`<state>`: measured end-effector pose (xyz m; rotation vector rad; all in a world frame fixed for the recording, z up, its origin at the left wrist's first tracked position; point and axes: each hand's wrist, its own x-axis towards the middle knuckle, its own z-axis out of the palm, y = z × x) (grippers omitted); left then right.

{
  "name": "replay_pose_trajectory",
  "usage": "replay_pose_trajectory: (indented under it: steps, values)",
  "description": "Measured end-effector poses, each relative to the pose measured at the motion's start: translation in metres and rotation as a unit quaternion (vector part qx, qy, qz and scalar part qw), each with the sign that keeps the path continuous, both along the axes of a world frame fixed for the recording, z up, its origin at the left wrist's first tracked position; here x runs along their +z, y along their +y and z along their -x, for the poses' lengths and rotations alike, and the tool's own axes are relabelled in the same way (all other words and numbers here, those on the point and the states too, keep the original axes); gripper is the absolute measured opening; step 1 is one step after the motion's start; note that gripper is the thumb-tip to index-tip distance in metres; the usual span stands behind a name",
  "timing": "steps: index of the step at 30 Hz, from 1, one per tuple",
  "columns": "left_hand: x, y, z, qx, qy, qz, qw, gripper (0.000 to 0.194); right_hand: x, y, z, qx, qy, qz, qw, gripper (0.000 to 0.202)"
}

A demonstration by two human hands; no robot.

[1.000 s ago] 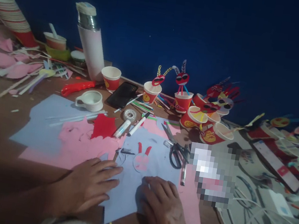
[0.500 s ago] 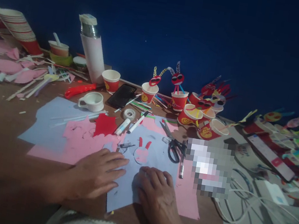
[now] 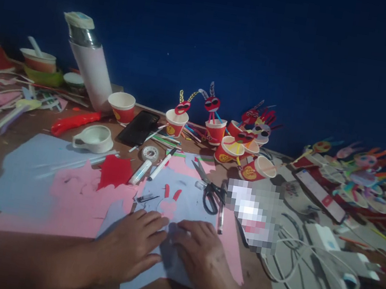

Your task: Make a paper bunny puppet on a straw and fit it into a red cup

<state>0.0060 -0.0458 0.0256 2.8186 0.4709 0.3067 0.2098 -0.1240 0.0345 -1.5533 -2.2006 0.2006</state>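
Observation:
A small pink rabbit-head cutout (image 3: pixel 167 207) with red ears lies on a light blue paper sheet (image 3: pixel 190 185). My left hand (image 3: pixel 139 238) rests palm down at the sheet's left side, fingers stretched out and a little apart, just below the cutout. Across from it, my right hand (image 3: pixel 200 248) also lies palm down on the blue paper, fingers extended toward the left one. Nothing shows in either hand, though the palms are hidden. Black-handled scissors (image 3: pixel 210 196) lie beyond the right hand. A black hair-clip-like piece (image 3: pixel 147 199) sits above the left fingers.
Around the papers lie a red scrap (image 3: pixel 114 171), a glue stick (image 3: pixel 140 172), a marker (image 3: pixel 162 164), a tape roll (image 3: pixel 150 154) and a white cup (image 3: pixel 94 138). A phone (image 3: pixel 139 127), a tall flask (image 3: pixel 90 65) and decorated paper cups (image 3: pixel 214 132) stand behind. Cables (image 3: pixel 303 284) coil at right.
My hands have drawn closer together and nearer the rabbit cutout, whose lower edge the fingers now approach. The camera view has shifted, so most things appear further left.

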Motion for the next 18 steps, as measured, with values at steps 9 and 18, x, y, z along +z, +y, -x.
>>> replay_pose_trajectory:
  steps: [9, 18]
  values:
    - [-0.005, 0.005, -0.002, -0.001, -0.058, 0.028, 0.998, 0.022, 0.011, 0.012, -0.054, -0.377, -0.168, 0.221, 0.884, 0.027]
    - [-0.011, 0.002, -0.001, 0.011, -0.05, 0.062, 0.997, 0.021, 0.01, 0.016, -0.056, -0.41, -0.189, 0.26, 0.854, 0.03]
